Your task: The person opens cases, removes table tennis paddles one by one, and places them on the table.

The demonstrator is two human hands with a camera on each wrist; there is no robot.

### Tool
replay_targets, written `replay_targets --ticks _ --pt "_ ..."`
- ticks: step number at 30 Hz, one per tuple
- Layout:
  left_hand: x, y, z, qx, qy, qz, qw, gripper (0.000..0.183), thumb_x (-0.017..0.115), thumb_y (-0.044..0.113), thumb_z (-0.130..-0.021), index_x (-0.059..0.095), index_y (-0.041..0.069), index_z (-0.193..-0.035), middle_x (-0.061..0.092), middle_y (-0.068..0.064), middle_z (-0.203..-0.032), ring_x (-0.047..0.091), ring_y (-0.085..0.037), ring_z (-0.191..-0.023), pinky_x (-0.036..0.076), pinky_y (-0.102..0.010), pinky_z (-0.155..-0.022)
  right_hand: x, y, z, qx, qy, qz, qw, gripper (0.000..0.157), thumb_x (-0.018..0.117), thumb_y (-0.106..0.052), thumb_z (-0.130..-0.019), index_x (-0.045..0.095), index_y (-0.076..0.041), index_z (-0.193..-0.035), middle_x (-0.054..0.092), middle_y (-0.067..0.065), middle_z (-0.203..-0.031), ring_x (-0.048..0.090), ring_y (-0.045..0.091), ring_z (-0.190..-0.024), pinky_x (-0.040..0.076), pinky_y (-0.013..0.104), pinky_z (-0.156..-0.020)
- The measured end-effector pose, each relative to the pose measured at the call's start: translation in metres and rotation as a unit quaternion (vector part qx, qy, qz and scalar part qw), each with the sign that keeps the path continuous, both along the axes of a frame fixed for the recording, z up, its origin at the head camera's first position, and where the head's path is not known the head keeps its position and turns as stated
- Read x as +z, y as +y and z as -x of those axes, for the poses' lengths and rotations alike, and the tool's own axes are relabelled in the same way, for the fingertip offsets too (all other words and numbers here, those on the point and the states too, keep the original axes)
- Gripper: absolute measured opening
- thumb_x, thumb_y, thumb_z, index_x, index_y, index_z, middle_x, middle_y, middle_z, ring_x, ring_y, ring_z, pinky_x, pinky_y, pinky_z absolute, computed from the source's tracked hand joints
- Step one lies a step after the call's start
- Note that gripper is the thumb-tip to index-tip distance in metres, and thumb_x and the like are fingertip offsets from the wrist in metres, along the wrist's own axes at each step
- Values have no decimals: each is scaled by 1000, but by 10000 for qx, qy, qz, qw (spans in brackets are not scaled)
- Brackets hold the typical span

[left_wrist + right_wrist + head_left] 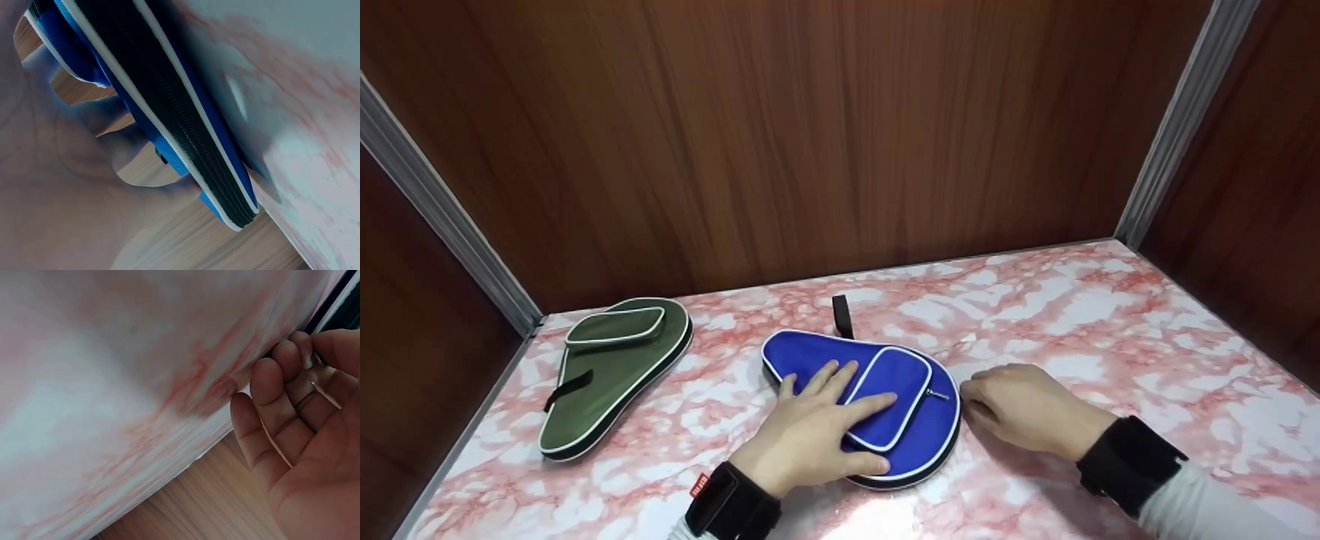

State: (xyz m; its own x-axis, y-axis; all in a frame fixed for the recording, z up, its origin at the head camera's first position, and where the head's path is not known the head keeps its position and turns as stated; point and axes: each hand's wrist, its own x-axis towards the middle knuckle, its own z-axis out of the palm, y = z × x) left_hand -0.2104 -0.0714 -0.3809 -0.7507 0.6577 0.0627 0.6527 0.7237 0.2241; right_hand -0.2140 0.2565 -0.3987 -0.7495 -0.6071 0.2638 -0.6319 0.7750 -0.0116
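A blue table tennis paddle case (810, 349) with white piping and a front pocket lies on the marbled table. My left hand (817, 427) rests spread over it, fingers on the case and its pocket, thumb at the near edge. A dark zipper (180, 118) runs along the case's side in the left wrist view. My right hand (1020, 405) is at the case's rounded right end, with fingers curled and thumb against the index finger (286, 360), pinching at the zipper pull there. The pull itself is mostly hidden by the fingers. On the pocket hangs a small metal pull (937, 394).
A green paddle case (622, 375) with a black strap lies at the table's left. Beyond the blue case a black loop (842, 315) sticks up. Brown wood-grain panels (840, 150) with grey metal corner posts (1185, 120) enclose the table (1072, 315) at back and sides.
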Motion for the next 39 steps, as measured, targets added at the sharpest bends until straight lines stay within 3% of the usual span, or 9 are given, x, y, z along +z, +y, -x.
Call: replay_targets --ticks 7,18,23,27,32,35,39 --pt "-3 2 2 54 128 29 9999 77 74 72 -93 53 49 -162 38 -18 -175 31 -43 -163 25 -85 -115 0 -1 -7 112 78 -2 9999 23 74 -14 -100 65 -24 -81 56 -13 -75 64 14 -72 54 47 -73" --pt "-7 10 -1 225 519 44 9984 78 72 75 -92 55 45 -162 43 -20 -171 39 -46 -158 29 -82 -115 -2 1 -12 210 -78 12 9997 18 78 -23 -103 70 -28 -88 59 -15 -79 67 13 -75 52 45 -69" --pt "-2 5 5 31 201 -46 9998 81 74 69 -94 49 42 -166 41 -21 -172 37 -45 -159 21 -83 -119 -3 -1 -11 108 -35 -35 9999 16 78 -25 -103 70 -28 -90 64 -13 -81 71 16 -79 54 47 -73" --pt "3 -7 14 -58 1 -334 9994 87 82 58 -92 50 31 -168 48 -15 -169 42 -38 -157 16 -79 -124 -3 -3 -7 -6 29 -62 10000 17 80 -20 -101 71 -27 -89 67 -11 -82 73 19 -83 56 49 -74" --pt "2 -13 22 -139 408 -389 9983 85 82 59 -93 58 15 -162 56 -13 -158 48 -38 -149 29 -67 -125 -4 -6 4 -228 202 -59 9995 22 81 -15 -96 67 -25 -83 69 -7 -81 74 26 -80 57 50 -70" --pt "0 -15 23 -30 310 -275 9991 81 78 64 -95 59 23 -162 47 -16 -167 37 -43 -157 26 -71 -125 -3 -8 13 -324 265 -34 9991 26 81 -15 -96 63 -25 -80 67 -7 -77 73 26 -75 56 50 -66" --pt "2 -22 24 250 -99 -121 9996 73 73 67 -96 58 39 -162 35 -16 -177 22 -51 -164 14 -80 -123 -1 -9 20 -465 146 -93 9988 28 80 -17 -99 61 -25 -80 65 -9 -74 73 25 -74 57 49 -67"
